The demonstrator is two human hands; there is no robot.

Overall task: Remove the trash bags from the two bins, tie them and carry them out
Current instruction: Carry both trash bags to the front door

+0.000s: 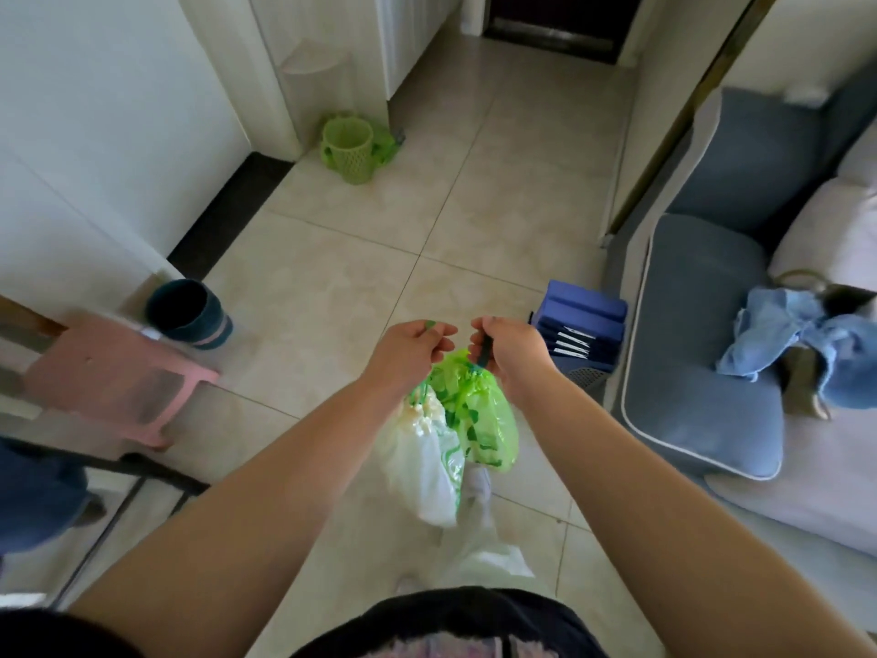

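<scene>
The floor (332, 277) is laid with large glossy beige tiles with thin dark joints, and it runs down a narrow passage to a dark door (555, 21). The green bin (344, 147) stands on it against the foot of a white cabinet (95, 135). It is a small round plastic basket with a lattice wall. Its mouth faces the camera and shows its own green inner wall, and a crumple of green film lies just beside it on the right.

Nearer than the green bin and to its left stands a dark bin (190, 313), round and smooth with a pale band near its base. Its inside is too dark to read. A pink plastic stool (109, 377) stands just beside that. Nearer than the green bin and to its right are a blue ribbed box (581, 330) and a sofa (697, 353) with padded grey-blue cushions piped in white. A rumpled blue cloth (778, 334) lies on the sofa.

Straight toward the camera from the green bin, both hands are raised close together without touching. The left hand (413, 346) pinches a green strip, and a pale bag (427, 472) of thin, cloudy film hangs under its wrist with lumpy whitish contents. The right hand (510, 351) is curled round a dark drawstring (485, 351), from which hangs the green trash bag (479, 410), shiny and creased. Its contents cannot be made out.
</scene>
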